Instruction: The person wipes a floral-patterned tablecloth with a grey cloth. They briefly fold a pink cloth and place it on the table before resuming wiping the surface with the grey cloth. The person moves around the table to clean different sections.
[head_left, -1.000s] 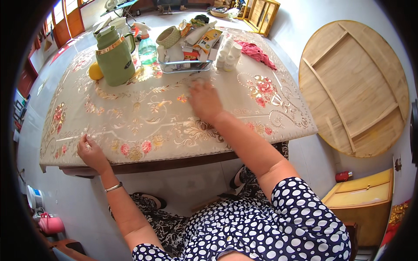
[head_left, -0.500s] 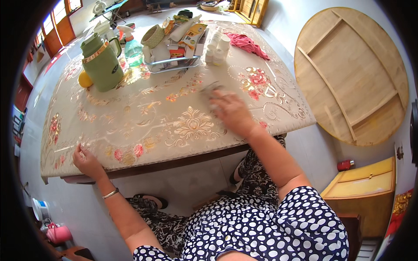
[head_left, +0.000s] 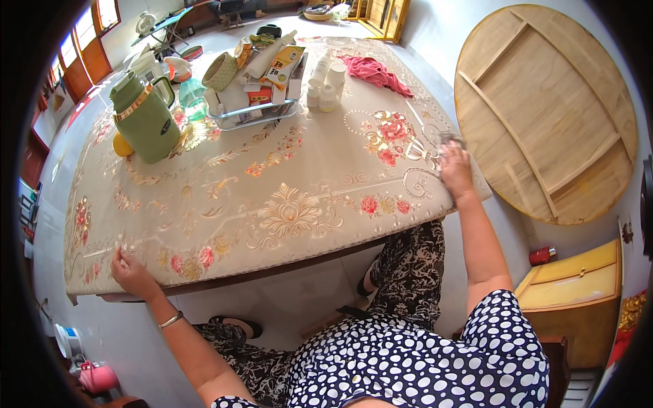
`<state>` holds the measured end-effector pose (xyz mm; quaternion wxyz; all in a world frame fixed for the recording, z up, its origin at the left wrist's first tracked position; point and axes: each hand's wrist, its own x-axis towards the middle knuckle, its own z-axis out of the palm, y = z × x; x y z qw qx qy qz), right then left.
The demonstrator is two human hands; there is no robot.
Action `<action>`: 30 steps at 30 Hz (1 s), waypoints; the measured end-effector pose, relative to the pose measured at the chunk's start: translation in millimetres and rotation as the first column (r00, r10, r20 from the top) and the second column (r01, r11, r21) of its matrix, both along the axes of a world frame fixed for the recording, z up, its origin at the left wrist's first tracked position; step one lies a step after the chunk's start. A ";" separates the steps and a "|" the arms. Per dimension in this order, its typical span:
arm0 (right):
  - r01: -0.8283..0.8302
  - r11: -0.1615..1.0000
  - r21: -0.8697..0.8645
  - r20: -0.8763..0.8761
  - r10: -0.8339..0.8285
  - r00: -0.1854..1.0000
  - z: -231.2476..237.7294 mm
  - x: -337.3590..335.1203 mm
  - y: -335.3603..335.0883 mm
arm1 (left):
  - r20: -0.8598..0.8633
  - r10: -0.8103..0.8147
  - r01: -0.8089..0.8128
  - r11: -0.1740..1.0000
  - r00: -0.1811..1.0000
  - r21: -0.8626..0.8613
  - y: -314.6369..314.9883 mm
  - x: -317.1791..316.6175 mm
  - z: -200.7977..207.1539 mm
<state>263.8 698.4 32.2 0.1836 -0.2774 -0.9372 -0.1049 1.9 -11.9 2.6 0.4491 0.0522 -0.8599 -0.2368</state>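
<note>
My right hand (head_left: 457, 170) is stretched out over the right edge area of the table. Its fingers press down on a small grey-brown wad (head_left: 450, 139), a rag or scrubber whose kind I cannot make out. Beneath it is the shiny beige tablecloth (head_left: 292, 170) with printed flowers and scrolls. At the front left edge of the table rests my left hand (head_left: 134, 274), fingers curled in with the index finger raised a little. Anything inside those fingers is hidden.
A green thermos jug (head_left: 146, 126), a yellow round object (head_left: 122, 145), a spray bottle (head_left: 192, 95), a glass tray (head_left: 252, 120) of packets, white bottles (head_left: 328, 88) and a pink cloth (head_left: 377, 73) stand farther back. A round wooden tabletop (head_left: 547, 115) leans at the right wall.
My right hand has swept the grey-brown wad rightward from mid-table to the right edge. My left hand stays at the front left edge. The view has shifted slightly.
</note>
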 end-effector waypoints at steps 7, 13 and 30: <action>-0.618 0.782 -0.085 -0.035 0.617 0.786 22.4 -82.2 -175.1 | 0.003 -0.009 0.008 1.000 1.000 0.018 -4.1 -4.7 -3.3; -0.884 0.255 -0.392 -0.371 0.836 0.405 44.8 -127.2 -244.9 | 0.105 -0.024 0.019 0.999 0.994 0.049 1.0 2.3 2.0; -0.306 0.945 -0.118 -0.254 0.269 0.929 -8.4 -292.2 57.5 | 0.106 -0.071 0.050 0.981 0.992 0.187 2.8 7.8 4.8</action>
